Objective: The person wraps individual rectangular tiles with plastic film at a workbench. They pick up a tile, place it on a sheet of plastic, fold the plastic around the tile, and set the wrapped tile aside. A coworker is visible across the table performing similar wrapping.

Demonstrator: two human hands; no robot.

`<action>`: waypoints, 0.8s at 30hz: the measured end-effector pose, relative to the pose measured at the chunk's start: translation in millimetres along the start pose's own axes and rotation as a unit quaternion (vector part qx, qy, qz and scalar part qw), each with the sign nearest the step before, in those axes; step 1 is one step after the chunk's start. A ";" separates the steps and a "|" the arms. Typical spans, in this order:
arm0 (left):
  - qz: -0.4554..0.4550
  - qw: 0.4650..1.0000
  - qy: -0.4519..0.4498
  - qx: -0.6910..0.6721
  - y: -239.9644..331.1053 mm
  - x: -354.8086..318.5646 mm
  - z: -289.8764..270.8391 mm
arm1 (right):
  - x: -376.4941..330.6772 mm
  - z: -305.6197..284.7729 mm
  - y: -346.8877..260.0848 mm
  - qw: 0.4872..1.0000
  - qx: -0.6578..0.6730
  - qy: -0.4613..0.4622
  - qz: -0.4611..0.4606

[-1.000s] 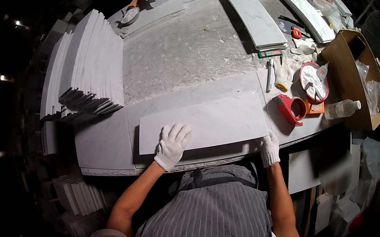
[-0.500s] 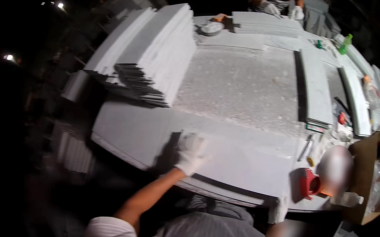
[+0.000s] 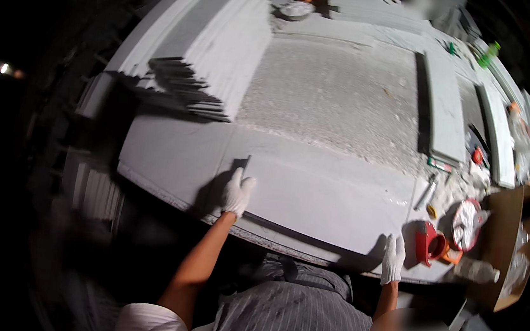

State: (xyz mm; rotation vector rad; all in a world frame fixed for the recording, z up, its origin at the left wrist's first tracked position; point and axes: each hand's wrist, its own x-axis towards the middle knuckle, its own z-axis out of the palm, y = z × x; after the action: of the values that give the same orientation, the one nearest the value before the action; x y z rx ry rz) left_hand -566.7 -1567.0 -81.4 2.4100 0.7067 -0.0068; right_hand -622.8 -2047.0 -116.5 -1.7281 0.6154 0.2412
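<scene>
Head view, looking down: a person in a striped apron is leaning over a table (image 3: pixel 170 156) with both gloved hands on a long pale slab (image 3: pixel 319 196) that is lying flat along the table's near edge. The left hand (image 3: pixel 237 193) is resting at the slab's left end, fingers spread and flattened over its near corner, gripping the edge rather than closing round anything. The right hand (image 3: pixel 393 259) is sitting at the slab's right near corner, fingers pointing up and mostly straight, pressing against the edge; how far the thumb is wrapping under, I cannot tell.

Just right of the slab's right end, a red cup (image 3: pixel 428 243) is standing on the table, with a round red-rimmed dish (image 3: pixel 465 224) beside it and a pale plastic bottle (image 3: pixel 477 271) lying a little nearer the edge. Right of those, a brown cardboard box (image 3: pixel 505 246) is hanging off the table's side. A slim metal tool (image 3: pixel 426 192) is lying just beyond the slab's right end.

Beyond the slab, the table top is looking rough and speckled with dust. Further back to the slab's left, a stack of pale tiles (image 3: pixel 215 52) is leaning in fanned layers. Further back to its right, two narrow slabs (image 3: pixel 444 106) are lying lengthways, and a green bottle (image 3: pixel 489 54) is standing near the far corner.
</scene>
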 end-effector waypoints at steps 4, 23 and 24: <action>0.006 0.999 0.033 -0.020 -1.2 -1.6 -0.8 | 8.8 19.5 -7.5 0.996 0.042 0.036 -0.066; -0.018 0.995 -0.004 0.098 20.6 -7.0 -4.9 | 2.1 19.4 -21.8 0.997 0.024 0.027 -0.070; -0.032 0.987 -0.008 0.156 50.6 -13.5 -7.5 | 1.3 17.9 -14.7 0.996 0.052 0.030 -0.068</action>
State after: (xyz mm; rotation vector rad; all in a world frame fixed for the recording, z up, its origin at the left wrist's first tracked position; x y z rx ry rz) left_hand -554.6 -1602.9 -44.4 2.6774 0.8276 -0.1749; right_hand -611.1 -2028.3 -109.3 -1.6740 0.5423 0.0600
